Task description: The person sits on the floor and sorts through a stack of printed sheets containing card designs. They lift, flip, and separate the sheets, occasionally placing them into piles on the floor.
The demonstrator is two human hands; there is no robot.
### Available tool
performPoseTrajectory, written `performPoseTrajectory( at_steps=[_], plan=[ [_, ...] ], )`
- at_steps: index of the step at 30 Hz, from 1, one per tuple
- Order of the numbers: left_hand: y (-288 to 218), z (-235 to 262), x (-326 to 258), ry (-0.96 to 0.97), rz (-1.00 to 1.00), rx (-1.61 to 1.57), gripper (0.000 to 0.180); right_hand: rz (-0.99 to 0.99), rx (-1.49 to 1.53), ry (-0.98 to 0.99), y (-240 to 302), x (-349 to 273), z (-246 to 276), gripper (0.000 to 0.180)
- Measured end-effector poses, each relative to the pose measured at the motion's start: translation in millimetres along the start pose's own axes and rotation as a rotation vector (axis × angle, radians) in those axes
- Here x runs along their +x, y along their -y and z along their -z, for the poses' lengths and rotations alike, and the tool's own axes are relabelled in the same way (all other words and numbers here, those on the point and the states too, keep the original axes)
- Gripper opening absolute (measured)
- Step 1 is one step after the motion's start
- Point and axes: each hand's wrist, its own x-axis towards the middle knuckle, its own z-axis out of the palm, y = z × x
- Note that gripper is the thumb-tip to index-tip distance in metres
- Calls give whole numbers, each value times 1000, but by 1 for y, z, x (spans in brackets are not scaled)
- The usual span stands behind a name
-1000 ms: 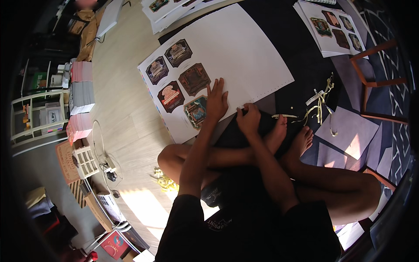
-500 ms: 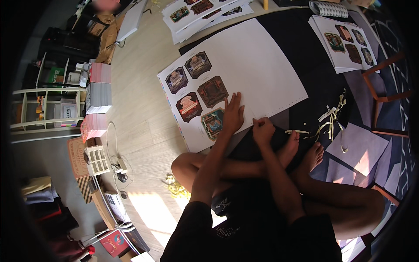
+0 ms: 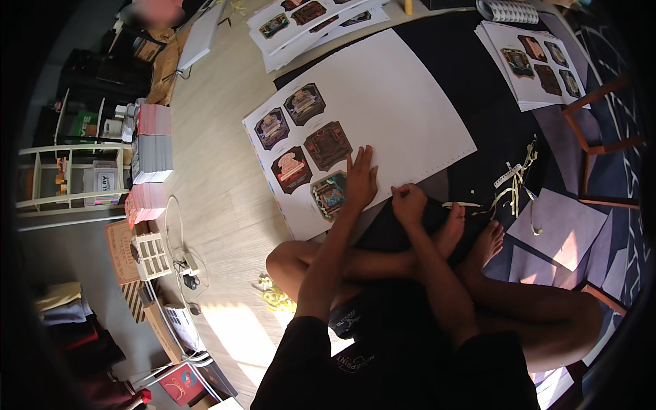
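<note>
A large white printed sheet point(image 3: 403, 96) lies at a slant in front of me, with several dark ornate label designs grouped toward its left side. My left hand point(image 3: 361, 181) rests flat on its near part, fingers stretched out beside a brown label point(image 3: 328, 145) and a teal label point(image 3: 330, 195). At the sheet's near edge, my right hand point(image 3: 409, 204) is closed in a pinch. Whatever its fingertips hold is too small or hidden to make out. Under the sheet spreads a black mat point(image 3: 444, 51).
Stacks of similar prints point(image 3: 301, 37) lie beyond, with another stack point(image 3: 533, 65) at far right. Curled cream strips point(image 3: 516, 191) lie right of my feet. Grey square sheets point(image 3: 557, 225) and a brown wooden frame point(image 3: 594, 149) are at right. Paper stacks point(image 3: 152, 154) line the left.
The view has shifted slightly, so everything sits a little further left. Both hands keep nearly the same places on the sheet and at its edge.
</note>
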Motion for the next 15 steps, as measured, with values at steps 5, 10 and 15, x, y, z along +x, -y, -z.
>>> performPoseTrajectory(
  at_steps=[5, 10, 15],
  plan=[
    [0, 3, -1, 26, 21, -3, 56, -458, 342, -136, 4, -2, 3, 23],
    [-3, 2, 3, 8, 11, -25, 56, -889, 870, -231, 25, 9, 3, 26],
    [2, -1, -1, -17, 3, -25, 56, -1035, 836, -220, 45, 15, 6, 26]
  ],
)
